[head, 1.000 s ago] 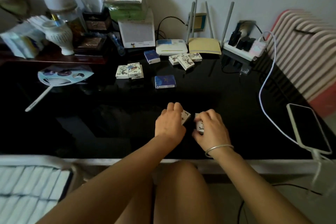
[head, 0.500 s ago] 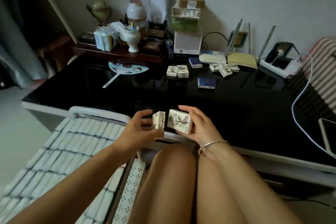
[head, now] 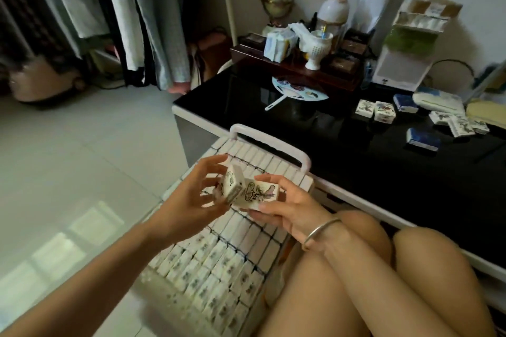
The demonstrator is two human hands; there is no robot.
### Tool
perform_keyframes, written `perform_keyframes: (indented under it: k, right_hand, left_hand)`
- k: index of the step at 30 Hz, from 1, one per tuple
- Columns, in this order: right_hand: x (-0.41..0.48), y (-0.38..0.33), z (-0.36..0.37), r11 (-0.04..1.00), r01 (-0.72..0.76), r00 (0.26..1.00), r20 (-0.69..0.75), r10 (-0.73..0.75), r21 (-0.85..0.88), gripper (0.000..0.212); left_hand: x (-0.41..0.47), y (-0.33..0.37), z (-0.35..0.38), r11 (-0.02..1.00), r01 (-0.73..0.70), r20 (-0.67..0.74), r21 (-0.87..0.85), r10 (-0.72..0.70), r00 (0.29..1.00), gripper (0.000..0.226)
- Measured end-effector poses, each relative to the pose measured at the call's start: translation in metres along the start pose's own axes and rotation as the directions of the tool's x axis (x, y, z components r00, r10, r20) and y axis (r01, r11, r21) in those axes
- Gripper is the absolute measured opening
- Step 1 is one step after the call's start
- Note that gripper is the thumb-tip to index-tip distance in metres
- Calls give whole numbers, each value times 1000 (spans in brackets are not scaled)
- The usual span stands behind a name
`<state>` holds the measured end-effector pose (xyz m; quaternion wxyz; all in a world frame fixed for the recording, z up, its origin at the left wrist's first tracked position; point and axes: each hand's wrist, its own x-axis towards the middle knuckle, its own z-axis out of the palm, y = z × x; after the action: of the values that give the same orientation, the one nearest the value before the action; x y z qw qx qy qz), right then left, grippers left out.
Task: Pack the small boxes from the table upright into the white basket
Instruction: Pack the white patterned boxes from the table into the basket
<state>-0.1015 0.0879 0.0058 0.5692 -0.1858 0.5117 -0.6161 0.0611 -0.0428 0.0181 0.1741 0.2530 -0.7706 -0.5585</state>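
1. Left hand point(head: 189, 197) grip holds one small box point(head: 232, 184) on edge by its faces; right hand point(head: 287, 205) grip holds a second box point(head: 257, 194) flat, the two touching.
2. Both hover over the white basket point(head: 271, 142), nearly full of upright rows.
3. Judged light, stiff card, smooth: pinch the broad faces.
4. More boxes point(head: 376, 111) lie on the tabletop point(head: 356, 167).

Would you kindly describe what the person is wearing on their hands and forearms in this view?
Both forearms are bare, with no sleeves in view. The left hand wears nothing: no glove, ring or watch shows. The right hand has a thin, plain silver metal bangle around its wrist. No gloves on either hand.
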Motion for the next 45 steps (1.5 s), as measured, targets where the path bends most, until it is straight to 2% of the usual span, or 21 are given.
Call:
perform_keyframes:
  k: [8,10,12,15,17,21,24,27,29,32,35,37,39,42,45]
  right_hand:
    - [12,9,21,998,-46,994,-105,42,-35,29]
    - [17,13,27,986,-49,990,-135,27,-160,32]
    - [18,14,34,928,-39,994,-108,-2,-371,34]
    - [19,13,50,849,-34,999,12,47,-527,33]
    - [23,16,59,820,-30,997,38,62,-571,32]
    - [30,18,71,784,-20,1000,-19,11,-621,37]
    - [31,17,76,714,21,1000,18,-11,-700,41]
    - [34,21,80,698,75,997,76,-29,-713,38]
    - [36,23,85,707,85,996,86,-35,-702,30]
    - [40,26,92,694,129,991,123,-59,-709,21]
    - [45,27,101,634,208,978,175,-116,-745,22]
    - [51,30,109,630,257,966,220,-139,-733,23]
    - [58,34,116,611,309,950,268,-160,-729,24]
    - [69,43,126,461,384,923,331,-195,-800,24]
    - [76,54,132,309,415,908,368,-201,-856,24]
  left_hand:
    - [-29,-35,-30,998,-13,-94,56,18,995,59]
    - [-36,-39,-34,998,-21,-122,54,27,992,54]
    - [-40,-44,-37,998,-21,-148,63,30,989,53]
    - [-46,-50,-43,994,-16,-162,106,33,986,58]
    - [-49,-53,-47,993,-17,-160,113,35,986,58]
    - [-54,-57,-57,992,17,-166,128,4,986,63]
    - [-58,-60,-67,972,112,-250,205,-58,967,73]
    - [-61,-63,-81,925,133,-323,356,-12,946,62]
    - [-64,-65,-90,879,127,-311,459,25,950,54]
    - [-70,-65,-98,859,121,-272,497,21,962,54]
    - [-76,-60,-104,808,110,-226,579,30,974,73]
    - [-79,-56,-110,748,120,-211,652,27,977,90]
    - [-81,-54,-116,685,111,-191,720,41,981,95]
    - [-81,-54,-119,639,84,-119,765,12,993,86]
    - [-79,-59,-118,641,47,-56,766,-7,998,76]
